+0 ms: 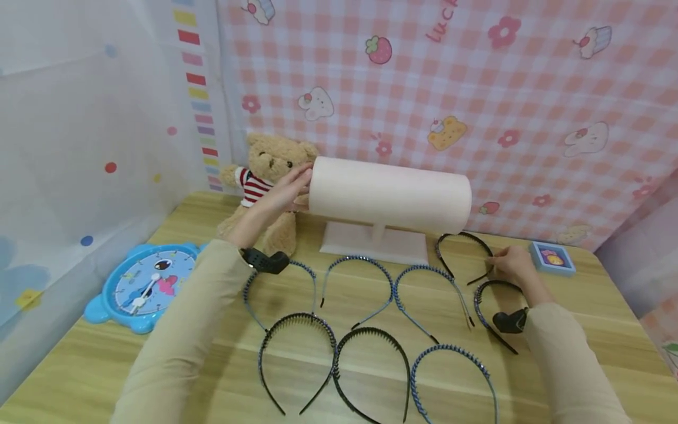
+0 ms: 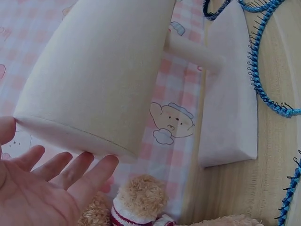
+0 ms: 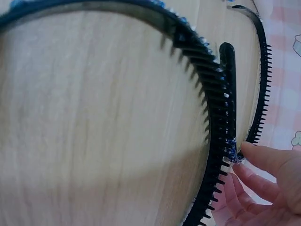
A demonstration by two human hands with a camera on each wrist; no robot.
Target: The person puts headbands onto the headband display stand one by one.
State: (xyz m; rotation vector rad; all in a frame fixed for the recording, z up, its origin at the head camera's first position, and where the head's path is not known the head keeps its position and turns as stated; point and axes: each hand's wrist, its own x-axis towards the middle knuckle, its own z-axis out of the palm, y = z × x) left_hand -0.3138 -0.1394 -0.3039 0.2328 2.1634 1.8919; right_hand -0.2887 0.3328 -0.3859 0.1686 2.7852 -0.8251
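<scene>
In the head view my left hand touches the left end of a padded white cylinder held up by a stand. The left wrist view shows that hand's fingers spread along the cylinder's rim. Over at the back right, my right hand pinches a dark toothed headband near one end, and the headband lies close over the table. Just in front of this hand is another dark headband, which looms large in the right wrist view.
Several blue and black headbands, such as a black one, lie in rows on the wooden table. A teddy bear sits behind my left arm. A blue clock lies at left, a small framed box at right.
</scene>
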